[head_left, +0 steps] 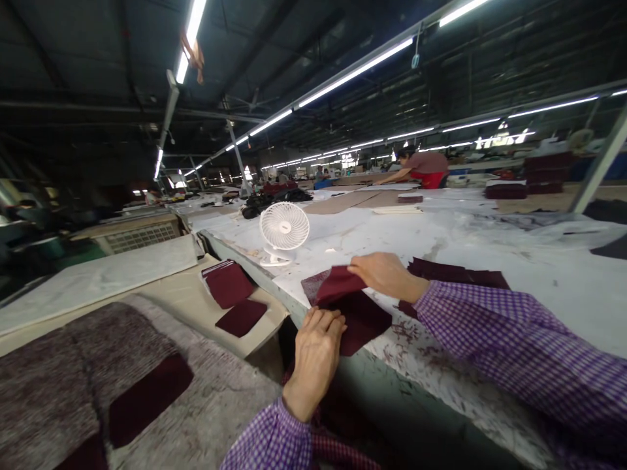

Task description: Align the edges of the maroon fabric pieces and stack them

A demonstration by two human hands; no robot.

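A maroon fabric piece (361,321) lies at the near edge of the white-covered table, its corner reaching over the edge. My left hand (316,352) has its fingers curled together on the left side of this cloth; the thumb is hidden. Farther back, my right hand (382,274) pinches a raised maroon flap (340,282); whether the flap is a separate layer, I cannot tell. A speckled grey-maroon patch (313,286) shows beside the flap. Behind my right wrist lies a row of maroon pieces (460,273), partly covered by the checked sleeve.
A small white fan (284,227) stands on the table (353,228). To the left, a stack of maroon pieces (228,283) and a single piece (241,317) lie on a beige board. A speckled surface (215,378) bears more maroon pieces. Another person (426,166) bends over a table far back.
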